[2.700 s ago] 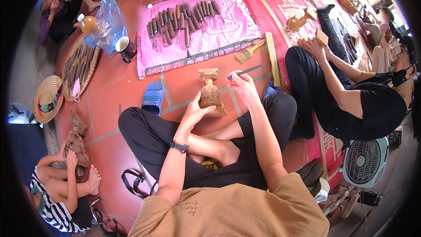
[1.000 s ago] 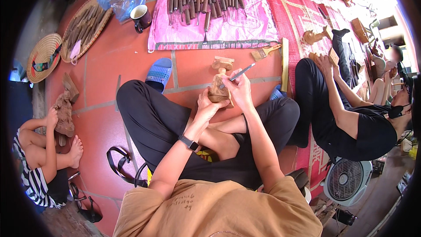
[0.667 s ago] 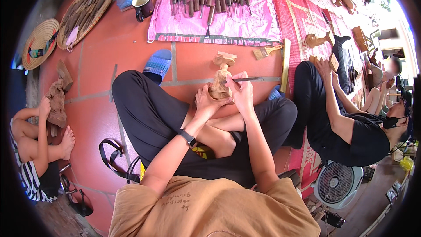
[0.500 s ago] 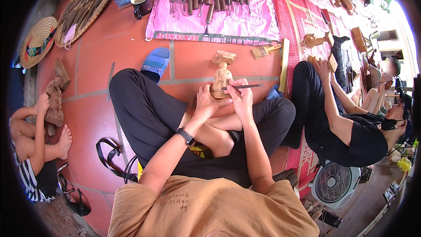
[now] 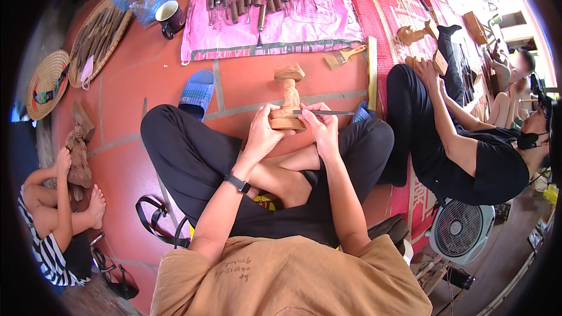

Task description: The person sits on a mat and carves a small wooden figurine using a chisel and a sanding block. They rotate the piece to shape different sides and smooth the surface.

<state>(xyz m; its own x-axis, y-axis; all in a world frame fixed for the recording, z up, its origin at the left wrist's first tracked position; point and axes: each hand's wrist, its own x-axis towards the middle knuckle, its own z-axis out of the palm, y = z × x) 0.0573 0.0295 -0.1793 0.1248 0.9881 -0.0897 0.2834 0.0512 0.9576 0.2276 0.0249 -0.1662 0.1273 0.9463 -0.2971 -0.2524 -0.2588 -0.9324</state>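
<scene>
A small carved wooden statue (image 5: 288, 95) of pale wood stands upright over my crossed legs, with a wider block at its top and a round base. My left hand (image 5: 263, 131) is closed around its lower part and base from the left. In my right hand (image 5: 322, 129) a thin, dark, flat tool (image 5: 339, 113) is pinched between thumb and fingers. The tool lies roughly level, its left end against the statue just above the base. Whether that end is a blade or a file face I cannot tell.
Several wood-handled chisels (image 5: 261, 19) lie on a pink sheet (image 5: 202, 41) ahead. A flat brush (image 5: 344, 57), a mug (image 5: 170, 20) and a blue slipper (image 5: 197, 93) are on the tiles. People sit at both sides; a fan (image 5: 461, 229) stands at right.
The statue has turned from facing me to a more sideways pose. My right hand and the tool have shifted slightly with it. The whole view has moved a little.
</scene>
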